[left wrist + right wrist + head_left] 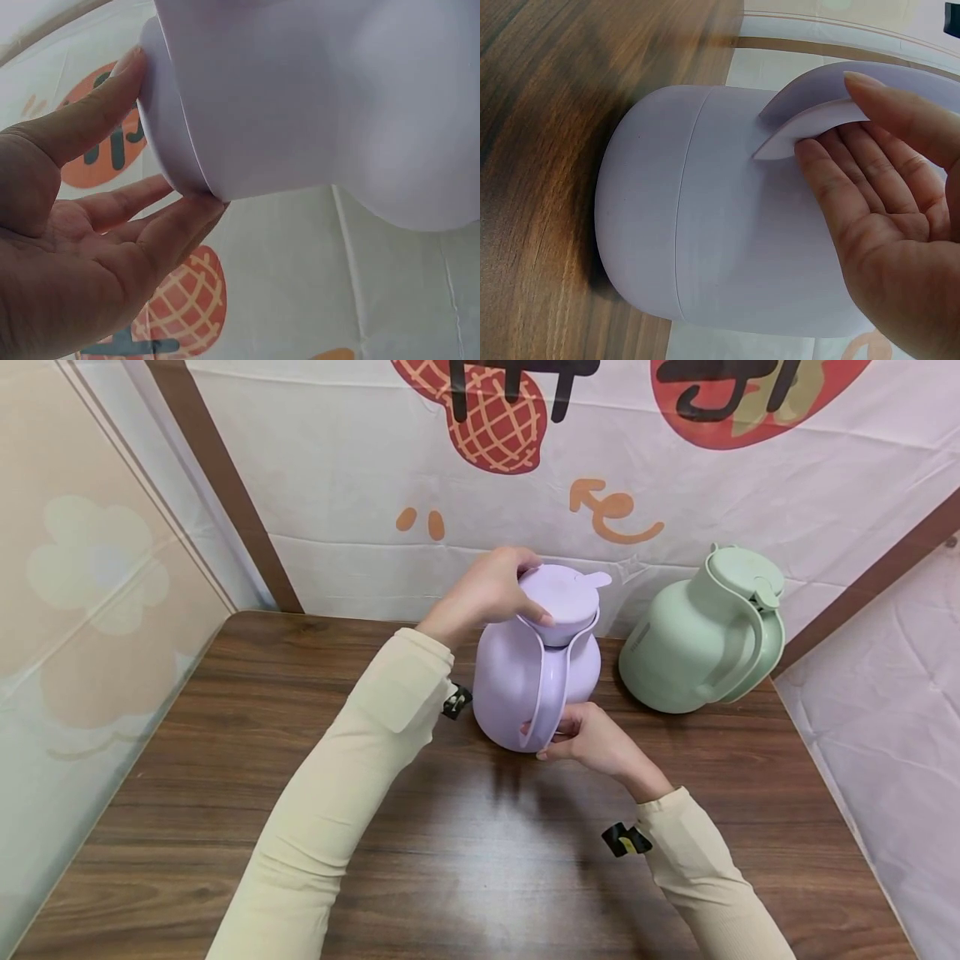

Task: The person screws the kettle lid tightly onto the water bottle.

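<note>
A lilac vacuum jug (498, 681) stands upright near the back of the wooden table, its handle (552, 689) facing the person. My left hand (491, 589) grips the round lid (562, 597) at the top; in the left wrist view the thumb lies on the lid's edge and the fingers reach under its rim. Low on the handle is my right hand (600, 743), its fingers curled through the loop and its thumb outside, as the right wrist view also shows. Whether the base touches the table cannot be told for sure.
A pale green jug (675, 643) of similar shape stands to the right, close to the back cloth (337, 568). The brown wooden table (247, 760) is bounded by printed fabric on the left, back and right. Both wrists carry small black devices.
</note>
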The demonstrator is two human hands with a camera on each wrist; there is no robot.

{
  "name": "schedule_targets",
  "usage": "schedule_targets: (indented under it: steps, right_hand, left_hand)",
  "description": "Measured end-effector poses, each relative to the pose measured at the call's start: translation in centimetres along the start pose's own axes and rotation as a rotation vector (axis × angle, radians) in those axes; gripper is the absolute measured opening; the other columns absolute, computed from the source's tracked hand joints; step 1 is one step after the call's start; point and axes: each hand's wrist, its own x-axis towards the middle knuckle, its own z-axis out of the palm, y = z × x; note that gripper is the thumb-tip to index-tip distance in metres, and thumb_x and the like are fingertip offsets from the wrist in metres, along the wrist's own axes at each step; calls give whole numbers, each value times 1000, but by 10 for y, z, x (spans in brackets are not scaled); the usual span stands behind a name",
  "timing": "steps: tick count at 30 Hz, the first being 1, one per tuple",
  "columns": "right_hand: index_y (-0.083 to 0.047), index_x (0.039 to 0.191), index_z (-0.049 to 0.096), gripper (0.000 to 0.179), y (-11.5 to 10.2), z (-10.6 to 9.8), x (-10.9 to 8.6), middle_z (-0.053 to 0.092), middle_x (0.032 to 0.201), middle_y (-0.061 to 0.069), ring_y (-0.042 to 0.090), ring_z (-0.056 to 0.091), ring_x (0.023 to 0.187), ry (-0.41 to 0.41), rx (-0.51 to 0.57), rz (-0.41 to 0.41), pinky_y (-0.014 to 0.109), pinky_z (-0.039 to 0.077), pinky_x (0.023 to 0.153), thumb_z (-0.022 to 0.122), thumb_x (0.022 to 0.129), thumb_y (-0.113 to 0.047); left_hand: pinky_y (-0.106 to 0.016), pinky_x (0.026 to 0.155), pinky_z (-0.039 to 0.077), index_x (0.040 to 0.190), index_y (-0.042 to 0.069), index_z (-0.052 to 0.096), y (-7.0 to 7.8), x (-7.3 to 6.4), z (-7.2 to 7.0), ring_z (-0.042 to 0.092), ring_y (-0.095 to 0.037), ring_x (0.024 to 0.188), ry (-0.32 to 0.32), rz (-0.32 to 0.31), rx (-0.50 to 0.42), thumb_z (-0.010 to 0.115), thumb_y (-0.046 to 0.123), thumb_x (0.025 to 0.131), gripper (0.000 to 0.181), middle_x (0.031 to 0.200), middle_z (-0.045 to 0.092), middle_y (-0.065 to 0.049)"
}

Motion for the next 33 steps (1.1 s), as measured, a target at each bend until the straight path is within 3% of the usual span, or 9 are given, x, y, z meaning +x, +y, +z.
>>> schedule_targets:
  steps: [5,12,22,28,33]
  right_hand:
    - [6,104,65,33,-1,1,0,67,99,14,12,62,89,5,-1,-4,28,49,73,70,72,5]
    - [6,104,65,33,-1,1,-1,67,97,12,13,62,89,17,-12,-7,27,49,73,70,71,5]
    - [7,104,64,33,0,1,-1,67,98,13,12,62,89,13,-10,-25,27,49,73,70,71,6]
    - [7,103,65,32,0,1,0,67,98,13,12,62,89,7,3,-23,28,49,73,69,72,7]
    - [7,104,64,32,0,1,1,67,99,13,12,63,89,3,-7,-21,28,49,74,69,72,6]
  left_hand:
    - [-26,88,38,119,0,56,-6,0,-4,52,-18,100,0,18,-65,79,9,68,56,112,59,-10]
    - [-24,91,38,116,-2,56,-13,-1,-7,53,-19,109,1,-23,-157,78,5,69,53,117,58,-12]
    - [-27,88,39,119,1,56,-5,-7,-3,52,-19,102,52,-28,-55,78,14,70,55,113,58,-10]
    - [-30,91,38,127,3,50,4,-13,4,50,-20,110,95,-65,-5,80,25,69,68,122,55,-10]
    - [-30,93,36,130,5,48,12,-14,11,48,-20,114,130,-68,104,80,33,68,75,125,53,-8]
